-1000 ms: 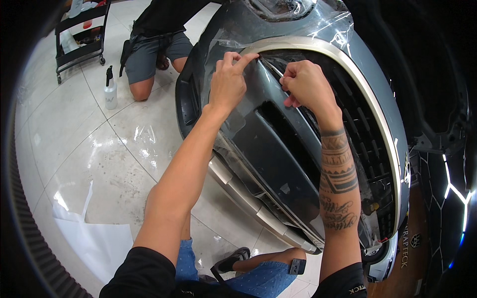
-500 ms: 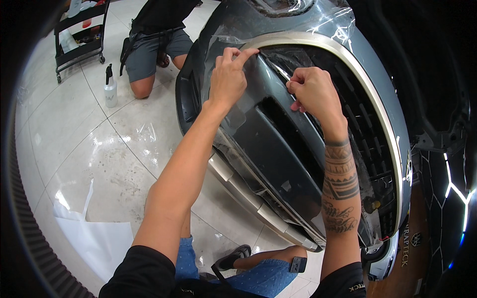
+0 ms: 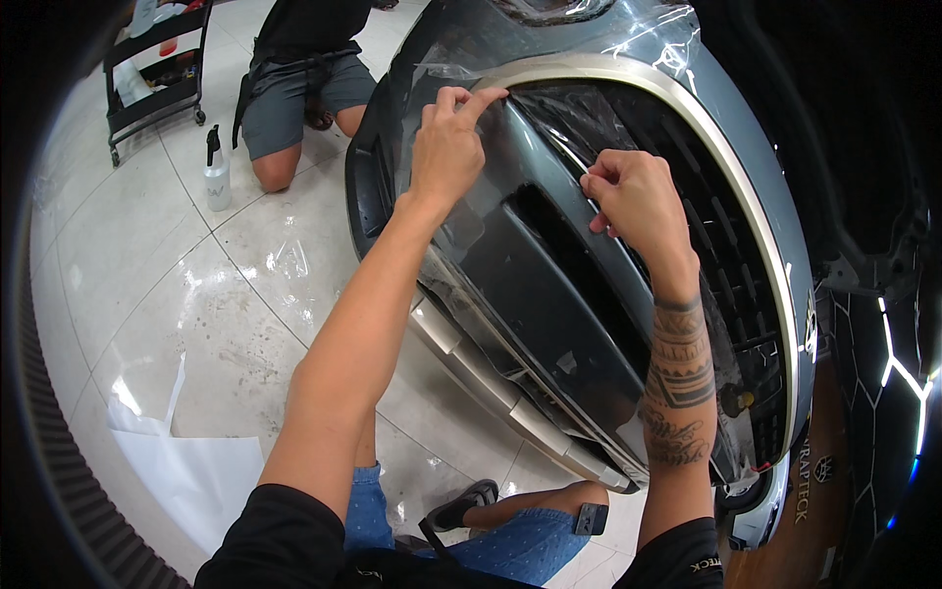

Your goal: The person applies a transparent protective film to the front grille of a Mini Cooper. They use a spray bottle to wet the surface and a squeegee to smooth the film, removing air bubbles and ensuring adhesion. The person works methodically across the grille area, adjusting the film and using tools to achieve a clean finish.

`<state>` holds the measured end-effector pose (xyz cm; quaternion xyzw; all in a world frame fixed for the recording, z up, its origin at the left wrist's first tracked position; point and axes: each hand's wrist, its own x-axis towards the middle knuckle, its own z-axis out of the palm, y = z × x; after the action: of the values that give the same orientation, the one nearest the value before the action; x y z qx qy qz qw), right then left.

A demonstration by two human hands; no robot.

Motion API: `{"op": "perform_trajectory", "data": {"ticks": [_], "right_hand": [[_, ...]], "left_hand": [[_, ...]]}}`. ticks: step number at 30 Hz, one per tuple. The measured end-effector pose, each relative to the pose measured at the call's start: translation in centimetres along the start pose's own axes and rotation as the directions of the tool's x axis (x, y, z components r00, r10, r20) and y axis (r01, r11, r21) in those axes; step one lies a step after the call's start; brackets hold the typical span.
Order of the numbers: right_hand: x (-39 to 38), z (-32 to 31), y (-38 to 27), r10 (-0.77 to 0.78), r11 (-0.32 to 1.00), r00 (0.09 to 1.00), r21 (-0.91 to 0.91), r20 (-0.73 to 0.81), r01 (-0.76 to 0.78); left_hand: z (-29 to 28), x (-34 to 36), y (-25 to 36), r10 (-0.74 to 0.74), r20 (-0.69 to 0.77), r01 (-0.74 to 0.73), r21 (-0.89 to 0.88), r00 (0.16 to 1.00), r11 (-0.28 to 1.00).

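Observation:
A dark grey-blue car bumper (image 3: 535, 285) fills the middle, with transparent film (image 3: 594, 118) bunched along its edge beside the grille. My left hand (image 3: 448, 142) rests at the bumper's upper corner, its index finger stretched out and the tip touching where the panel meets the pale trim. The other fingers are loosely bent and hold nothing. Lower and to the right, my right hand (image 3: 633, 201) is closed in a pinch over the grille-side edge, on what looks like the edge of the clear film. The pinched part is mostly hidden by my fingers.
Pale curved trim (image 3: 726, 162) frames the black grille (image 3: 721, 231). At the far left, another person kneels in grey shorts (image 3: 294, 108), near a spray bottle (image 3: 217, 175) and a black wheeled cart (image 3: 155, 103). White sheeting (image 3: 191, 471) lies on the tiled floor (image 3: 245, 324).
My right hand has moved a little down and to the right along the bumper edge, still pinched. My left fingertip stays at nearly the same corner.

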<state>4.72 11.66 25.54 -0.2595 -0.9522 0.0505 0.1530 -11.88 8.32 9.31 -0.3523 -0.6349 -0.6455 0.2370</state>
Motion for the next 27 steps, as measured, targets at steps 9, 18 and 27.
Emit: {"op": "perform_trajectory", "data": {"ticks": [9,18,27], "right_hand": [[-1.5,-0.3,1.3,-0.008,1.0,1.0,-0.008,-0.018,0.007],[-3.2,-1.0,2.3,0.007,0.998,0.999,-0.058,-0.04,-0.01],[-4.8,-1.8,3.7,0.03,0.998,0.999,-0.063,-0.025,-0.032]], "left_hand": [[0.1,0.0,-0.1,-0.027,0.005,0.027,-0.029,1.0,0.999],[0.2,0.0,-0.4,0.01,-0.01,-0.01,0.01,1.0,1.0],[0.4,0.1,-0.6,0.02,-0.025,-0.02,-0.018,0.999,1.0]]}}
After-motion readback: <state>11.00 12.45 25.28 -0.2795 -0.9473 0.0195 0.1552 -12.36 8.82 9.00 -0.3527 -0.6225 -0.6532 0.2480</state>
